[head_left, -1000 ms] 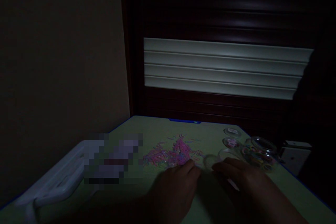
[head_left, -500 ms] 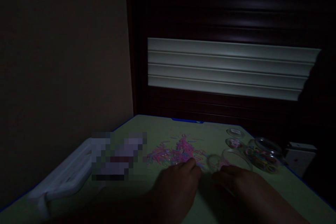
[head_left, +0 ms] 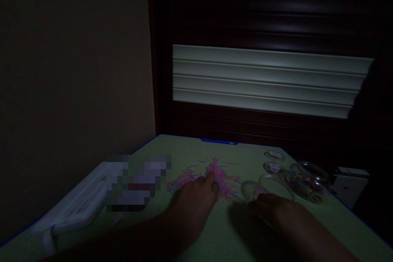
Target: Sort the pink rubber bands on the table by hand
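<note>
Two bare hands are seen above a pale green tabletop (head_left: pixel 187 149) edged with a blue strip. The left hand (head_left: pixel 192 202) is positioned at the near edge of a loose, tangled heap of thin pink elastic bands (head_left: pixel 221 180), with its fingers curled and one fingertip (head_left: pixel 211 177) pressed into the strands; a pinch cannot be confirmed in the low light. The right hand (head_left: pixel 274 213) is held low over the tabletop, with its fingers lying close together, just beside a thin transparent plastic ring (head_left: pixel 249 189); whether anything is held by it cannot be told. The heap is located near the middle of the tabletop, with fine strands scattered around its margins. To its right, a round transparent plastic tub (head_left: pixel 274 186) is placed by the right fingertips (head_left: pixel 257 205), and a clear ribbed jar (head_left: pixel 308 182) filled with multicoloured bands is set behind it, near the table edge. A small round container (head_left: pixel 273 168) with pink contents and a flat, round, pale lid (head_left: pixel 275 156) are arranged farther back. A pixelated, unreadable patch (head_left: pixel 136 182) covers an object to the left, beside a white moulded plastic part (head_left: pixel 76 200). A dark slatted roller shutter (head_left: pixel 264 12) with pale horizontal panels (head_left: pixel 264 82) stands behind the table.
</note>
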### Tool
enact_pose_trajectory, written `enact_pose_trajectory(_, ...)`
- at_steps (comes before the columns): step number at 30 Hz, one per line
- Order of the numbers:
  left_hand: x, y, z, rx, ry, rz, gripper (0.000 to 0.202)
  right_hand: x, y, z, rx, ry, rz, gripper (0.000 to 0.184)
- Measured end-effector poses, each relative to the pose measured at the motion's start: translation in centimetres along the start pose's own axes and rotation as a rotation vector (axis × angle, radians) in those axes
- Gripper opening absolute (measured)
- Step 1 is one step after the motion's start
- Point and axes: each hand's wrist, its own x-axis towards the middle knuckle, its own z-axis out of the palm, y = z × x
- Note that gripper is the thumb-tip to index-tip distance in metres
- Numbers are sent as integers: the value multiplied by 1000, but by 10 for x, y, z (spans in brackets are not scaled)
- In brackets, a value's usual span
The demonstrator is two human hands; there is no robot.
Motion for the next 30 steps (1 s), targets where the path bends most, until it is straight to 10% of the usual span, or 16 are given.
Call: enact_pose_trajectory(30, -2, 5, 7, -19, 39, 215, 21, 1, -2, 1, -46, 31, -28, 23)
